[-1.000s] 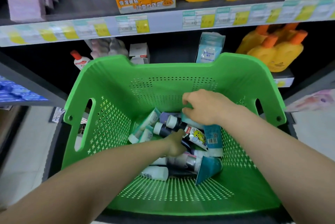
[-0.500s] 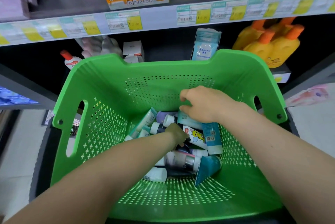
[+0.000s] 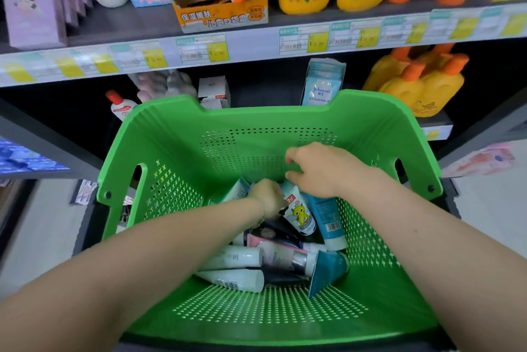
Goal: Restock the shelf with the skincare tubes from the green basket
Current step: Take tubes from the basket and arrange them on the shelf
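Soft plastic skincare tubes [image 3: 236, 259] heaped in green perforated plastic basket [image 3: 171, 137]. Your left hand [image 3: 269, 197] curled in pile, right hand [image 3: 319, 169] curled over blue tube [image 3: 328, 217]; neither hold shows. Probably light, squashy, slick: grip mid-body.

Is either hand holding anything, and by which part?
Right hand grips the blue tube by its upper end. Left hand covers the dragon-print tube at its top; grip unclear.
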The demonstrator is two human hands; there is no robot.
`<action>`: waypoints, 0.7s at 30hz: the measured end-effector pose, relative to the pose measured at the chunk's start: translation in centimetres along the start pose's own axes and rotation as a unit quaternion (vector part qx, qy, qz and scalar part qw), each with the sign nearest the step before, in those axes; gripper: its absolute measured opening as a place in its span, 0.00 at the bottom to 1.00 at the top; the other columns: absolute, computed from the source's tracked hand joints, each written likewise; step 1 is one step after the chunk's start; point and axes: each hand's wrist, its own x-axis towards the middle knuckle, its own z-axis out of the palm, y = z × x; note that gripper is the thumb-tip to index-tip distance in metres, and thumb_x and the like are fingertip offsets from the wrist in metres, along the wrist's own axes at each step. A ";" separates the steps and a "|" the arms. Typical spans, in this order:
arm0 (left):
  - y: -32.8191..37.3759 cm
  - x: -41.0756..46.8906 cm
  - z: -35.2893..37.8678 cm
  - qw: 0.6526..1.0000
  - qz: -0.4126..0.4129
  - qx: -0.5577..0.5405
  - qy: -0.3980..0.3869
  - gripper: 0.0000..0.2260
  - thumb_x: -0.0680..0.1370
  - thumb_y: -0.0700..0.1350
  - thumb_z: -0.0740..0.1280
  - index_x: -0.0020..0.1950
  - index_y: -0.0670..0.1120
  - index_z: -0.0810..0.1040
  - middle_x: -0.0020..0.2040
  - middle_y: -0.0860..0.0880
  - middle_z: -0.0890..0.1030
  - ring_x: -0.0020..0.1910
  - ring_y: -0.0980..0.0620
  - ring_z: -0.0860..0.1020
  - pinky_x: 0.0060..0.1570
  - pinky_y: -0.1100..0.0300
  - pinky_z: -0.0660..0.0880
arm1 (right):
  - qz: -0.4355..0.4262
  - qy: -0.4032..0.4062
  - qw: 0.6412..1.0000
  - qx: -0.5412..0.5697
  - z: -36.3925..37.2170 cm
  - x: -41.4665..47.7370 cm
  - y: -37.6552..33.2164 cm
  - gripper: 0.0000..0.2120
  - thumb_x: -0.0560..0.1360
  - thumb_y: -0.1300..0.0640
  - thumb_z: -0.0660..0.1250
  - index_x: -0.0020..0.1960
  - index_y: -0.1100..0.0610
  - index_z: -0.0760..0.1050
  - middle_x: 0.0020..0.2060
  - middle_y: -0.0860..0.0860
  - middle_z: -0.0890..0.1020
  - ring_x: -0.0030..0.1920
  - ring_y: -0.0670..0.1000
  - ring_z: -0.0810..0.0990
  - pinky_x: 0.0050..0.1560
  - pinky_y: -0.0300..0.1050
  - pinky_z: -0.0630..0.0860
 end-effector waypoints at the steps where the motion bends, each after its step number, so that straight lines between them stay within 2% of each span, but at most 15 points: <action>1: 0.2 -0.4 -0.7 1.000 0.019 0.003 0.011 0.04 0.76 0.42 0.69 0.43 0.46 0.76 0.42 0.46 0.78 0.44 0.48 0.76 0.42 0.61 0.69 | -0.001 0.001 1.000 -0.007 0.0 -0.1 0.0 0.14 0.80 0.49 0.60 0.61 0.55 0.72 0.50 0.54 0.79 0.47 0.57 0.78 0.47 0.52 0.78; 3: 0.4 -1.0 -2.3 0.998 0.055 -0.001 0.033 0.04 0.76 0.41 0.69 0.43 0.47 0.76 0.45 0.45 0.81 0.45 0.48 0.75 0.45 0.61 0.69 | -0.003 0.005 1.000 -0.024 0.1 -0.1 -0.2 0.14 0.79 0.48 0.60 0.61 0.55 0.72 0.51 0.54 0.79 0.48 0.57 0.79 0.47 0.53 0.79; 7: 0.7 -2.9 -5.8 0.993 0.096 -0.028 0.062 0.11 0.77 0.39 0.69 0.37 0.47 0.72 0.36 0.51 0.76 0.39 0.49 0.75 0.44 0.56 0.74 | -0.008 0.019 0.998 -0.051 0.3 -0.2 -0.2 0.11 0.79 0.50 0.59 0.58 0.55 0.71 0.48 0.53 0.78 0.45 0.56 0.78 0.42 0.50 0.78; 9: 0.7 -4.0 -7.5 0.990 0.115 -0.045 0.074 0.09 0.77 0.40 0.68 0.38 0.46 0.73 0.39 0.48 0.78 0.40 0.48 0.77 0.46 0.56 0.77 | -0.009 0.031 0.999 -0.043 0.4 -0.2 -0.2 0.12 0.79 0.50 0.59 0.58 0.55 0.71 0.46 0.52 0.78 0.44 0.55 0.78 0.39 0.48 0.76; 12: 0.6 -5.6 -9.9 0.979 0.160 -0.078 0.100 0.07 0.78 0.40 0.68 0.41 0.45 0.74 0.44 0.47 0.81 0.47 0.47 0.80 0.48 0.61 0.76 | -0.006 0.051 0.999 -0.005 0.3 -0.2 -0.1 0.15 0.79 0.48 0.61 0.61 0.55 0.69 0.45 0.51 0.77 0.44 0.55 0.78 0.40 0.47 0.75; 16: 0.9 -7.3 -12.5 0.956 0.218 -0.135 0.142 0.07 0.77 0.42 0.69 0.40 0.45 0.75 0.40 0.50 0.79 0.44 0.51 0.77 0.50 0.57 0.74 | -0.031 0.089 0.992 0.083 0.4 -0.6 -0.8 0.19 0.78 0.50 0.64 0.63 0.55 0.62 0.39 0.49 0.75 0.37 0.50 0.76 0.34 0.48 0.73; 18: 1.2 -8.0 -13.6 0.943 0.246 -0.162 0.153 0.06 0.77 0.41 0.69 0.42 0.41 0.76 0.39 0.51 0.78 0.42 0.53 0.76 0.49 0.57 0.74 | -0.054 0.114 0.982 0.142 0.5 -0.8 -1.3 0.19 0.77 0.51 0.66 0.62 0.53 0.60 0.40 0.50 0.77 0.38 0.50 0.77 0.37 0.51 0.76; 21: 1.9 -9.3 -14.9 0.925 0.274 -0.200 0.168 0.07 0.77 0.40 0.69 0.43 0.38 0.76 0.38 0.53 0.78 0.38 0.59 0.75 0.41 0.66 0.71 | -0.072 0.153 0.961 0.219 -0.1 -1.0 -1.6 0.20 0.77 0.51 0.68 0.60 0.49 0.59 0.46 0.51 0.81 0.44 0.52 0.81 0.46 0.56 0.79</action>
